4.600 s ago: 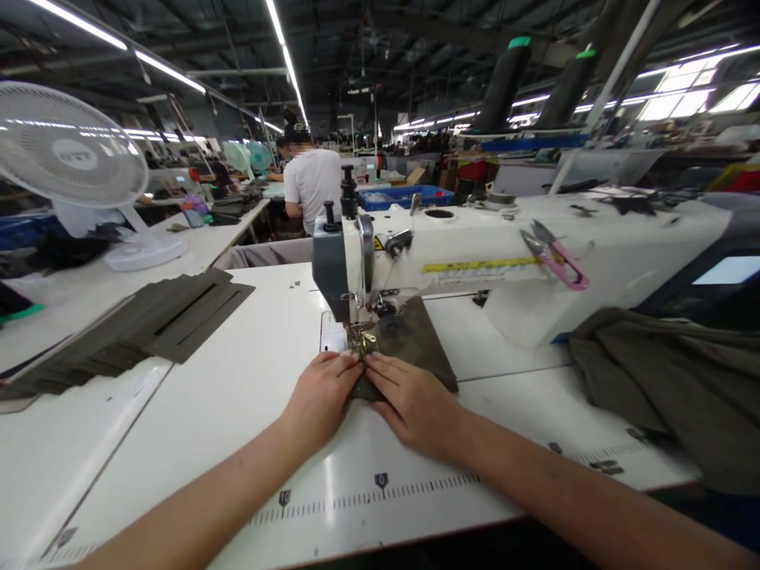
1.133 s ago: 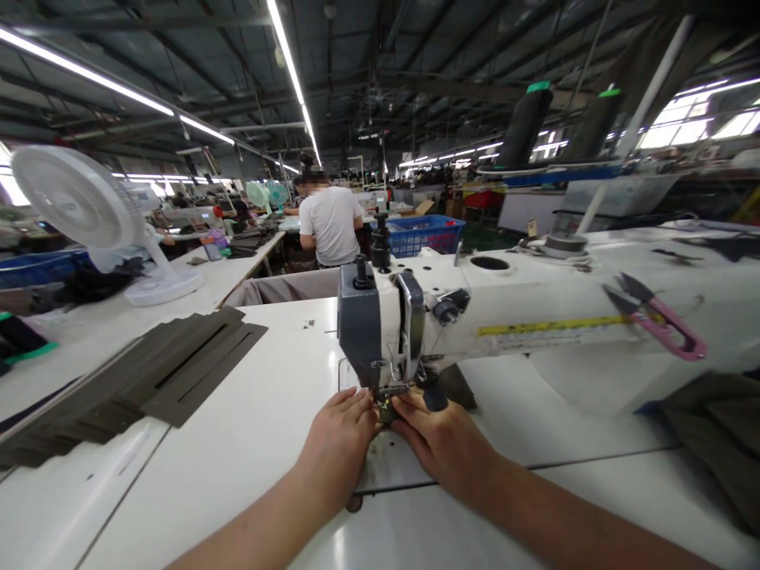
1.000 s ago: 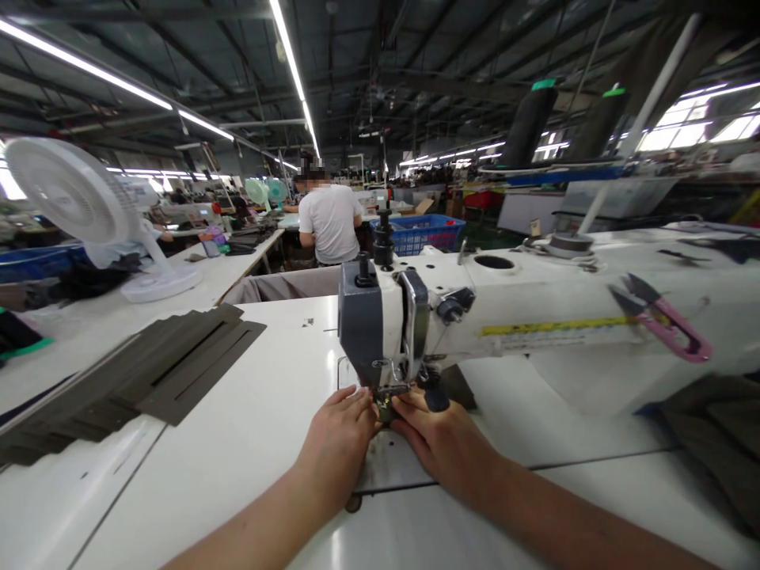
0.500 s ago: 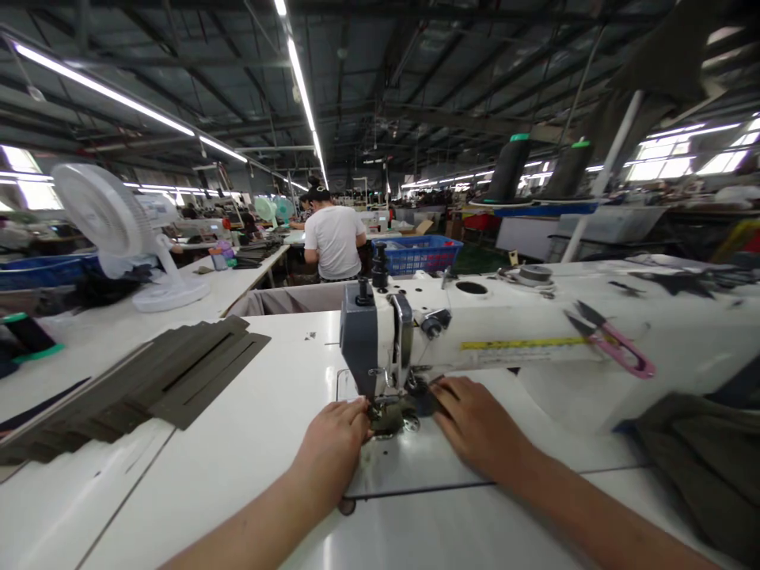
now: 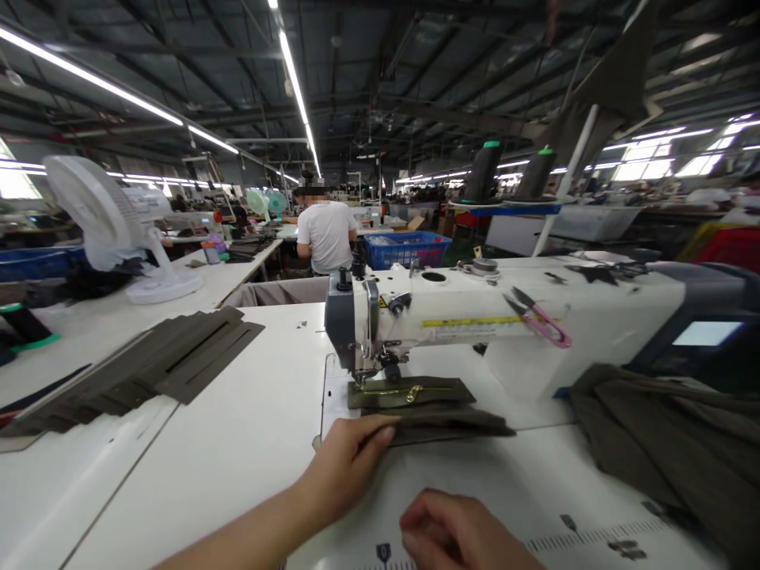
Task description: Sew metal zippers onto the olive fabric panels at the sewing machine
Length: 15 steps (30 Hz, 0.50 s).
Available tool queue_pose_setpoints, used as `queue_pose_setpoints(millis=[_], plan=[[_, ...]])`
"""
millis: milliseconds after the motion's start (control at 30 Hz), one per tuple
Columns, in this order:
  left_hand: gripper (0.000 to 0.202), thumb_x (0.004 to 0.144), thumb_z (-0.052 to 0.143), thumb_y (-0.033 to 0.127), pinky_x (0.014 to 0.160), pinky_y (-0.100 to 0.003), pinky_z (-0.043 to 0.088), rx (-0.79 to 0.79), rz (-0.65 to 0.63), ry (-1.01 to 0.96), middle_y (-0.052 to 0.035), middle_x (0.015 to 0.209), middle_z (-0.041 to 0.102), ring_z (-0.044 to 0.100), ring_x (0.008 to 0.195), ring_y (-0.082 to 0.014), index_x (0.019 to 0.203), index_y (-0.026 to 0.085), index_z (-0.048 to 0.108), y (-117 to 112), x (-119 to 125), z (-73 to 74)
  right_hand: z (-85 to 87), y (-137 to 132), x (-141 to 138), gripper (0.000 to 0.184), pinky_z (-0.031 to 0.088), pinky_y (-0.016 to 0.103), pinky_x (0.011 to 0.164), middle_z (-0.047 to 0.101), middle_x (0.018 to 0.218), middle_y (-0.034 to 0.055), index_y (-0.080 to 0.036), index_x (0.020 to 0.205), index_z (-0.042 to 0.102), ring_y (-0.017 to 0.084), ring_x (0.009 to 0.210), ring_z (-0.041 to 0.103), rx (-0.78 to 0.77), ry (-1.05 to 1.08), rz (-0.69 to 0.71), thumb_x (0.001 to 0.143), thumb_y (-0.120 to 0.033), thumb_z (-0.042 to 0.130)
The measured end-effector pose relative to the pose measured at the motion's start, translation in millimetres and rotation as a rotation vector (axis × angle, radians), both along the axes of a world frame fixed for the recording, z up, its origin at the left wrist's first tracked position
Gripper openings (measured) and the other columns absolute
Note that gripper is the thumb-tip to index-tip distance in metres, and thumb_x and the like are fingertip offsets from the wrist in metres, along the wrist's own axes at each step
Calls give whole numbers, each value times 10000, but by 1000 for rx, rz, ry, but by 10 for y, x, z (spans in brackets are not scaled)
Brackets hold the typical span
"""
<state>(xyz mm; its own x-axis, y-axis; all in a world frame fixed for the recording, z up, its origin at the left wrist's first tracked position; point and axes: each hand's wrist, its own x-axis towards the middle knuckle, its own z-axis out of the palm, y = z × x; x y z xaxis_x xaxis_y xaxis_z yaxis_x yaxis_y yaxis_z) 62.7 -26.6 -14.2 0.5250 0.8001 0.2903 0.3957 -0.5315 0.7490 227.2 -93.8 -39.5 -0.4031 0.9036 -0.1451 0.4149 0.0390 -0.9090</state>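
Note:
A white sewing machine (image 5: 475,313) stands on the white table (image 5: 249,427). In front of its needle lies a dark olive fabric piece (image 5: 427,408) with a brass zipper along its upper strip. My left hand (image 5: 344,475) rests on the table with its fingers on the piece's near left edge, gripping it. My right hand (image 5: 463,530) is low in the view, away from the fabric, its fingers curled in; nothing shows in it.
Pink thread snips (image 5: 540,321) lie on the machine arm. A stack of olive cut pieces (image 5: 148,368) sits at left, a heap of olive cloth (image 5: 670,443) at right. A white fan (image 5: 112,222) stands far left. A person in a white shirt (image 5: 326,233) works beyond.
Both hands were at the needle holding the piece. Now the fabric lies turned sideways in front of the needle, my left hand holds its edge and my right hand has pulled back toward me.

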Motion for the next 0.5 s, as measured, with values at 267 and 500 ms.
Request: queue_pose_setpoints(millis=[267, 500], plan=[[381, 790, 520, 316, 903, -364, 409, -673, 170, -482, -76, 1066, 640, 547, 1034, -253, 1124, 150, 598, -13, -86, 6, 214, 393, -560, 507, 486, 273, 493, 631, 716, 93, -107, 850, 509, 172, 567, 622, -530, 815, -262, 712, -593, 559], [496, 672, 573, 242, 962, -380, 318, -882, 183, -674, -93, 1060, 642, 541, 1016, -257, 1153, 118, 560, 71, -168, 93, 147, 477, -426, 313, 419, 241, 390, 628, 614, 69, -122, 816, 487, 157, 426, 579, -494, 687, -224, 711, -412, 539]])
